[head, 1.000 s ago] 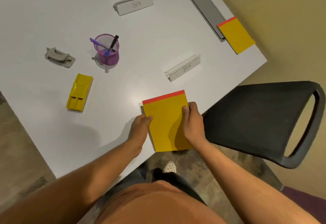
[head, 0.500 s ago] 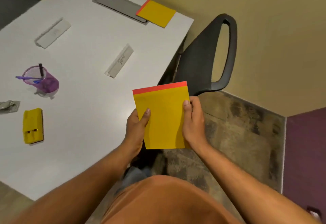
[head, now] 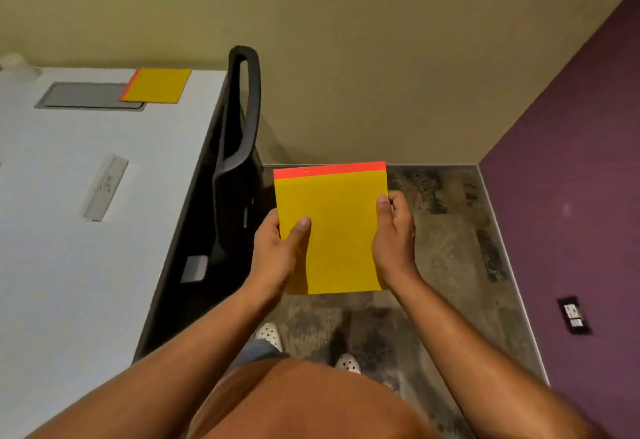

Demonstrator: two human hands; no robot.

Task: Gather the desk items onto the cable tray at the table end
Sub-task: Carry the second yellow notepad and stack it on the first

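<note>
A yellow notepad (head: pixel 337 227) with a red top strip is held in the air over the floor, to the right of the white table (head: pixel 62 265). My left hand (head: pixel 277 251) grips its left edge, thumb on top. My right hand (head: pixel 394 231) grips its right edge the same way. At the table's far end lies the grey cable tray (head: pixel 83 96), and a second yellow notepad (head: pixel 157 85) rests partly over the tray's right end. A white name plate (head: pixel 105 187) lies on the table between the tray and me.
A black office chair (head: pixel 239 148) stands tucked against the table's right side, between the table and my hands. A beige wall is ahead and a purple wall with an outlet (head: pixel 573 315) is on the right. A pale cup (head: pixel 17 64) stands at the table's far left corner.
I have turned to the right with the notepad in both hands, carrying it off the table and over the floor. The pen cup, yellow toy car and stapler have left the view.
</note>
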